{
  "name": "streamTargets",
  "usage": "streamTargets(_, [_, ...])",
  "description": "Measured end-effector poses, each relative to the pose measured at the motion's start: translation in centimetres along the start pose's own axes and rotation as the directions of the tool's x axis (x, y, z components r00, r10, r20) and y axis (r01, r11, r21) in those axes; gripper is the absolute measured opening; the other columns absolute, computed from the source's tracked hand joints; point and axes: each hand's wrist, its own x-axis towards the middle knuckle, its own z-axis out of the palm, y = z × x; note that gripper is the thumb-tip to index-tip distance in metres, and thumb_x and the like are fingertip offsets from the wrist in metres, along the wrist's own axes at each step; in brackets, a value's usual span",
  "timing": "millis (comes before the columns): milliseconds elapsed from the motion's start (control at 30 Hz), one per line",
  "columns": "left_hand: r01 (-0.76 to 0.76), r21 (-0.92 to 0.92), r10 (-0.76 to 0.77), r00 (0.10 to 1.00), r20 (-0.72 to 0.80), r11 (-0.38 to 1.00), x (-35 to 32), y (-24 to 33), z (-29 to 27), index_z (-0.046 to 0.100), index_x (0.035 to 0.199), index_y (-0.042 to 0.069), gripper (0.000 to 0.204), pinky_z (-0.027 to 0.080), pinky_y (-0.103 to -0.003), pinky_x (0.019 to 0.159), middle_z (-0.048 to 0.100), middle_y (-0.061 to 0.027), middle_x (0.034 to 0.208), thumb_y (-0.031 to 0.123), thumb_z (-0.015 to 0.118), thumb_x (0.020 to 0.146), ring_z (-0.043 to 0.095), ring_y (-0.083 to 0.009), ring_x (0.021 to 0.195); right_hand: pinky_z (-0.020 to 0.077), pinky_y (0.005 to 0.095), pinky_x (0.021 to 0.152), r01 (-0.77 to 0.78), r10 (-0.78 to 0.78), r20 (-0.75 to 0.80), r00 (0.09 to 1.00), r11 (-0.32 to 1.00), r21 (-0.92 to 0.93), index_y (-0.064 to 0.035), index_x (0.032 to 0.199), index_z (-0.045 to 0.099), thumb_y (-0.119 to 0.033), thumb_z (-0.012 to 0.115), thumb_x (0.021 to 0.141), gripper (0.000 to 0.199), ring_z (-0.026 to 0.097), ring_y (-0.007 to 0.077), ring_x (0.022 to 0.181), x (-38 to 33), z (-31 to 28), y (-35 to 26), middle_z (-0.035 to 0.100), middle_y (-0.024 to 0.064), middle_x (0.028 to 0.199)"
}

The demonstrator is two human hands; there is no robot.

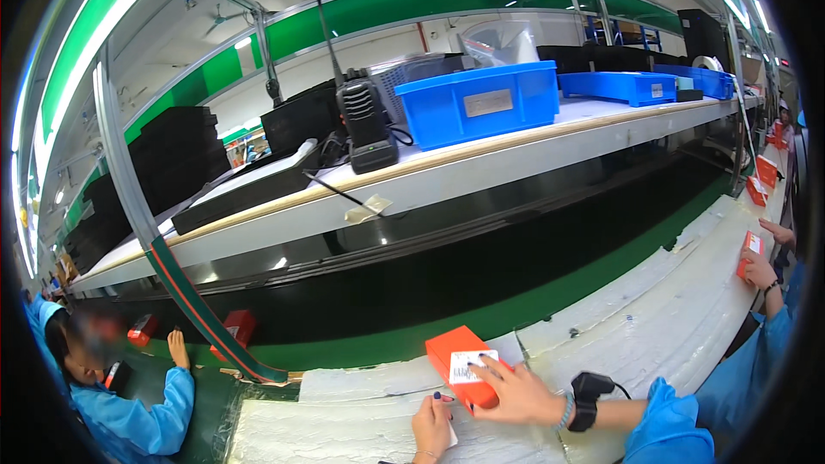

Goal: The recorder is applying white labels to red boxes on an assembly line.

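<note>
An orange box (451, 344) with a white printed label (465, 367) lies tilted on the wrapped worktop at the lower middle. My right hand (516, 395) grips it, fingers stretched over the label and thumb along the near side. Just left of the box's near end is my left hand (432, 426), closed with its fingers bent inward. A bit of something white shows beside that hand's palm; most of it is hidden. My right wrist carries a bead bracelet and a black strapped device (589, 399) with a cable.
Beyond the worktop (344, 412) runs a dark conveyor belt (481, 249); orange boxes (237, 328) sit on it at left. A shelf above bears a walkie-talkie (368, 125) and blue bins (478, 105). A slanted post stands at left. Co-workers (129, 412) sit left and right, one handling an orange box (750, 251).
</note>
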Motion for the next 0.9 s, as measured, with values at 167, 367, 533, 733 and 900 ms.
streamTargets(167, [-0.007, -0.425, 0.042, 0.996, 0.074, 0.905, -0.6, 2.1, 0.1, 0.056, 0.091, 0.000, 0.025, 0.044, -0.032, 0.065, 0.058, -0.0067, 0.077, 0.023, 0.049, 0.098, 0.054, -0.0191, 0.071, 0.0450, 0.0511, 0.095, -0.013, 0.011, 0.058, 0.998, 0.999, 0.042, -0.0167, 0.138, 0.047, -0.055, 0.060, 0.080, 0.071, 0.056, 0.0474, 0.103, -5.6, -1.6, -1.7, 0.045, 0.0153, 0.141])
streamTargets(367, [-0.132, -0.258, 0.175, 0.973, 0.151, 0.957, -0.7, 1.4, -0.1, 0.056, 0.099, 0.000, 0.026, 0.045, -0.030, 0.069, 0.059, -0.0081, 0.080, 0.022, 0.044, 0.101, 0.054, -0.0160, 0.075, 0.0302, 0.0573, 0.106, 0.118, -0.122, -0.181, 0.976, 0.992, -0.035, -0.0098, 0.136, 0.048, -0.035, 0.067, 0.077, 0.067, 0.036, 0.0437, 0.130, -7.7, 0.7, -1.0, 0.039, 0.0159, 0.144])
streamTargets(533, [-0.197, -0.147, 0.222, 0.957, 0.184, 0.969, -0.8, 1.6, -0.8, 0.056, 0.103, -0.001, 0.024, 0.047, -0.033, 0.070, 0.062, -0.0146, 0.083, 0.020, 0.044, 0.100, 0.058, -0.0194, 0.077, 0.0234, 0.0589, 0.110, 0.198, -0.181, -0.105, 0.978, 0.963, 0.183, -0.0093, 0.136, 0.048, -0.030, 0.061, 0.085, 0.056, 0.029, 0.0430, 0.135, -6.5, 0.7, 1.0, 0.039, 0.0163, 0.145])
streamTargets(733, [0.066, -0.515, 0.043, 0.980, 0.197, 0.855, -1.4, 1.0, -0.4, 0.055, 0.113, 0.001, 0.023, 0.044, -0.025, 0.083, 0.058, -0.0040, 0.111, 0.016, 0.043, 0.101, 0.054, -0.0123, 0.095, 0.0216, 0.0507, 0.113, 0.342, -0.349, -0.020, 0.937, 0.903, 0.258, -0.0182, 0.141, 0.044, -0.025, 0.052, 0.095, 0.047, 0.037, 0.0322, 0.134, -3.6, 1.2, 3.0, 0.050, 0.0123, 0.136])
streamTargets(900, [0.141, -0.679, -0.008, 0.981, 0.196, 0.721, -1.3, 1.4, -0.4, 0.056, 0.115, 0.002, 0.025, 0.049, -0.023, 0.077, 0.061, -0.0035, 0.102, 0.020, 0.047, 0.101, 0.059, -0.0107, 0.090, 0.0336, 0.0408, 0.104, 0.355, -0.360, -0.106, 0.927, 0.749, 0.559, -0.0152, 0.140, 0.045, -0.018, 0.057, 0.092, 0.050, 0.050, 0.0263, 0.114, -1.5, 2.0, 0.7, 0.057, 0.0091, 0.119])
